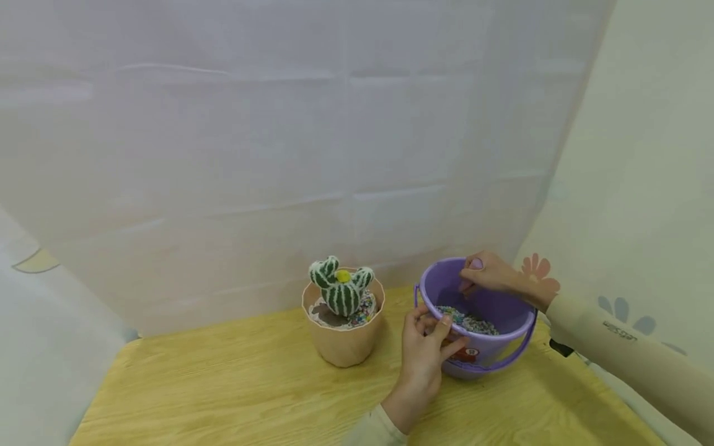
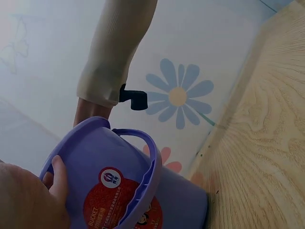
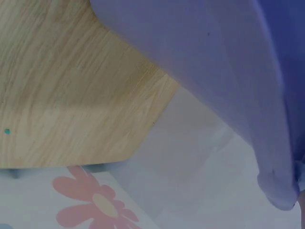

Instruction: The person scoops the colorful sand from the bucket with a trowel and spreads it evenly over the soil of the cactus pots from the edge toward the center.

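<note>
A purple bucket (image 1: pixel 480 347) stands tilted on the table, with small multicoloured pebbles (image 1: pixel 474 323) inside. My left hand (image 1: pixel 422 356) grips its near-left rim, fingers and thumb on either side of the edge. Over the far right rim reaches my right hand (image 1: pixel 486 272), curled round a pale purple handle (image 1: pixel 476 264); whatever the handle belongs to is hidden in the bucket. In the left wrist view the bucket's red label (image 2: pixel 110 200) and hanging carry handle (image 2: pixel 152 181) show. The right wrist view catches mainly the bucket wall (image 3: pixel 200 57), not the right hand's grip.
To the left of the bucket, a beige pot (image 1: pixel 343 347) holds a green-and-white striped cactus (image 1: pixel 342 299) with a yellow flower, pale filling and colourful pebbles. Both stand on a wood-grain table (image 1: pixel 223 384). A white sheet (image 1: pixel 251 155) hangs behind; a flower-patterned wall (image 1: pixel 641 217) rises at right.
</note>
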{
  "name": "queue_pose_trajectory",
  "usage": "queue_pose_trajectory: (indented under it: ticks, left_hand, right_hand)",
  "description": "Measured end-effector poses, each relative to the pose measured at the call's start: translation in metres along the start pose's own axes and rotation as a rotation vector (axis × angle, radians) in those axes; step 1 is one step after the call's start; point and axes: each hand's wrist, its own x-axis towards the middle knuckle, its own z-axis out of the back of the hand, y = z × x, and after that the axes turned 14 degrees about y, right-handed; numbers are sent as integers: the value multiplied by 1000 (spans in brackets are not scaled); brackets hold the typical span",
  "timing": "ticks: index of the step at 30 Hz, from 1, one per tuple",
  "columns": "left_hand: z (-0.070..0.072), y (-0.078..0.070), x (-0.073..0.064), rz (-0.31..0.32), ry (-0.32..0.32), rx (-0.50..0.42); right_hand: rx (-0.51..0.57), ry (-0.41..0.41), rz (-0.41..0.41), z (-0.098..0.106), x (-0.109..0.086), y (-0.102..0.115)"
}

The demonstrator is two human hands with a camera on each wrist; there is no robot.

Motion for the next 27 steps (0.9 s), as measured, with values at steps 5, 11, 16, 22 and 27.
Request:
queue_pose_trajectory:
  ticks: [5,11,16,22,27]
  left_hand:
    - [-1,-1,2,1,6,-32]
    - [-4,0,7,-12,12,-53]
    - [-3,0,8,-13,3,-51]
    - [0,2,6,-10,9,-38]
    - [1,2,6,1,-13,-55]
  right_hand:
    - [103,-5,-32,1,-1,3]
    - [217,5,-43,8,-11,10]
    - [245,54,-48,7,-20,14]
    - [309,138,0,6,-32,15]
    - [429,220,22,14,-40,14]
